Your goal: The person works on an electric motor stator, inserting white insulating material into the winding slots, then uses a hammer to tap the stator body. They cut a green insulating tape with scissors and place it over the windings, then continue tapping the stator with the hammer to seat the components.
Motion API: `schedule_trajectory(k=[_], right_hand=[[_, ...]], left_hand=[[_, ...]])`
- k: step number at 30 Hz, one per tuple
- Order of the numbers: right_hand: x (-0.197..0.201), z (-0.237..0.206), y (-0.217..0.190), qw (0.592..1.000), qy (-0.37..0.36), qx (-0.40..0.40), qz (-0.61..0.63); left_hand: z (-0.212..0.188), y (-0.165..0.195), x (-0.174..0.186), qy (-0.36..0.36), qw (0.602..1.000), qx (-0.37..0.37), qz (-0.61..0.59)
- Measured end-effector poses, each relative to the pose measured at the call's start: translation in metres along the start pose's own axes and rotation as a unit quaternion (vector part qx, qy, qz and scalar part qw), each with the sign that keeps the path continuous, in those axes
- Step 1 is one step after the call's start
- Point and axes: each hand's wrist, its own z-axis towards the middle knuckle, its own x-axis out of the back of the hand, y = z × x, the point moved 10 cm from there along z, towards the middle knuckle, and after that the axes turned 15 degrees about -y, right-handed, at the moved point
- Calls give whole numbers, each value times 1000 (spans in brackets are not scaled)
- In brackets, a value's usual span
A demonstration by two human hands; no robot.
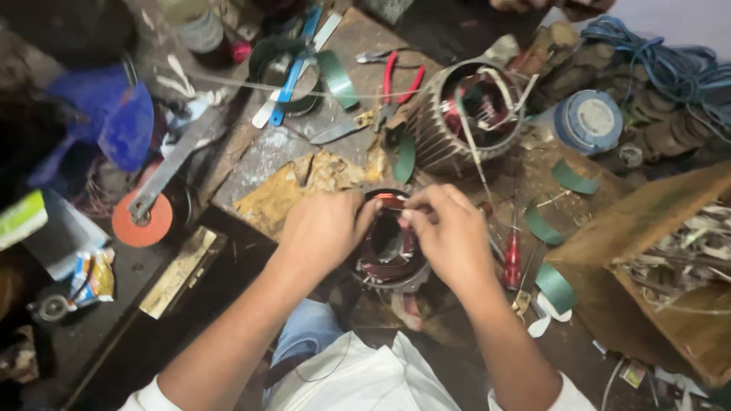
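**Both hands working at the top rim of a small motor stator**

So the person is leaning over a cluttered workbench [266,164], and both hands are meeting over a small stator [390,255] with reddish copper windings, which is sitting near the front edge of the bench, right in front of their lap. The left hand [324,228] is curling its fingers onto the stator's upper rim, fingertips pressed together against the winding there. The right hand [449,232] is pinching something thin at that same rim between thumb and forefinger; I can't tell exactly what, it's too small and blurry.

Further back, toward the far edge, a bigger finned motor housing [461,114] is lying tilted with its wires spilling out. Red-handled pliers [396,87] are resting just left of it. Green insulation strips [556,285] are scattered along the right side, near a wooden box [655,221]. A red screwdriver [512,259] is lying just beside the right hand.
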Motion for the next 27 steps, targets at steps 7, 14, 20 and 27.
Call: schedule_trajectory(k=[7,14,20,27], right_hand=[[-12,-14,-7,999,49,17,12],[-25,-28,14,977,37,-184,-97],[-28,-20,-9,950,-8,-192,-246],[-32,-21,14,983,3,-183,-27]], left_hand=[[-40,-26,2,109,955,-101,-257],[-54,-41,-1,115,923,-161,-329],[-50,-47,-5,106,924,-153,-335],[-52,-48,-5,124,922,-156,-331]])
